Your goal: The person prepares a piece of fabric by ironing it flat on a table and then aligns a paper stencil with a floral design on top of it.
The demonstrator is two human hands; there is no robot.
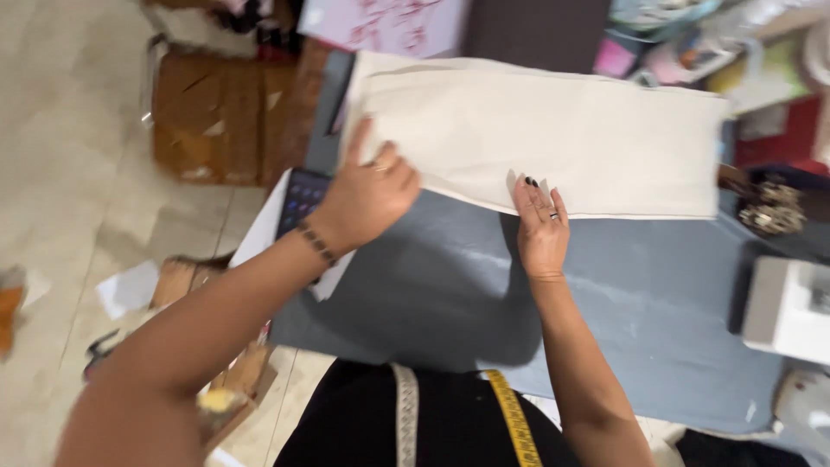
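Smoothing step: left hand [367, 195] presses flat, fingers loosely curled, on the near left edge of the folded cream fabric [553, 138]; right hand [540, 227] lies spread at its lower edge. Next likely needs even palm pressure. Grey desk [622, 294], cluttered tiled-floor room

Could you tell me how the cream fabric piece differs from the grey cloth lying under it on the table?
The cream fabric is a pale off-white; the grey cloth is blue-grey with faint chalky marks. The cream fabric is the smaller, a long strip lying across the far part of the grey cloth, which spreads much wider. The left hand and right hand rest at the cream fabric's near edge; neither grips the grey cloth. Both lie flat.
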